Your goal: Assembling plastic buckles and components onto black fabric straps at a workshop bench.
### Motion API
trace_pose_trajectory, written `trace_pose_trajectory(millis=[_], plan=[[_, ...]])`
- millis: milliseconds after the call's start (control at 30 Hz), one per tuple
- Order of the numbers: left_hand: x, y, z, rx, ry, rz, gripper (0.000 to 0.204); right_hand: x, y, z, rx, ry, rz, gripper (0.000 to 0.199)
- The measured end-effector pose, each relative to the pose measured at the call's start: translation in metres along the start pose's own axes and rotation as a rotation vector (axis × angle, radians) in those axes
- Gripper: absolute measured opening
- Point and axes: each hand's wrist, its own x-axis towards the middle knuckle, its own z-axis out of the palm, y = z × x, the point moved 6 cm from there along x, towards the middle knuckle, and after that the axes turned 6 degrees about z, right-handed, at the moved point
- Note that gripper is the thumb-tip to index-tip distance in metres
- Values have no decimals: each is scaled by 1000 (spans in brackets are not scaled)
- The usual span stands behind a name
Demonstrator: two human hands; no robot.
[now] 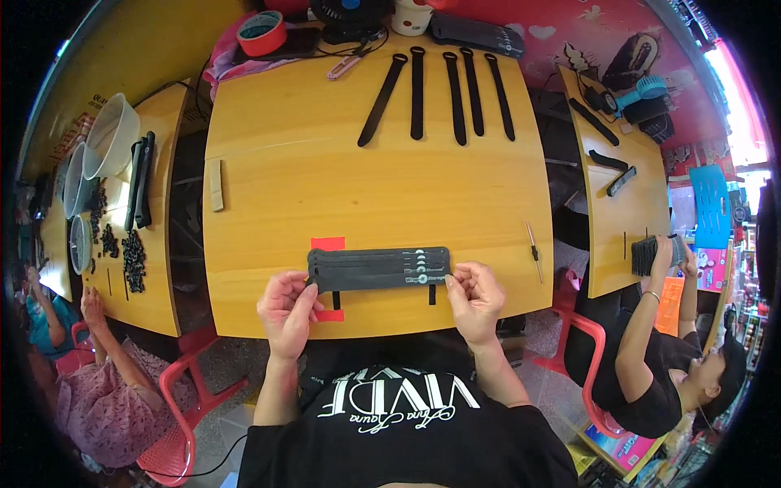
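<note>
Head view, looking down: the left hand (286, 313) pinches the left end of a bundle of black straps (379, 267), fingers curled closed around it. The right hand (474, 299) grips the bundle's right end the same way, thumb and fingers clamped on the straps. The bundle lies flat across the near edge of the yellow worktop (325, 179), stretched between both hands. A red paper tag (328, 243) peeks out just behind the bundle's left end. Well beyond the bundle, at the far edge, five loose black straps (443, 93) lie fanned out side by side. To the right of the bundle, near the worktop's edge, rests a thin tool (533, 250). Far behind the bundle to the left sits a red tape roll (262, 32).
</note>
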Motion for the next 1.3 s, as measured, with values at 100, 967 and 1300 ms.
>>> trace_pose_trajectory(millis=[100,967,1300], plan=[[-1,-2,-1,34,-7,18,17,0,5,1,22,6,34,24],[-2,-3,1,58,27,41,14,3,-3,3,-72,61,-26,21],[-2,-4,2,43,44,40,14,3,-2,4,-53,76,-31,20]])
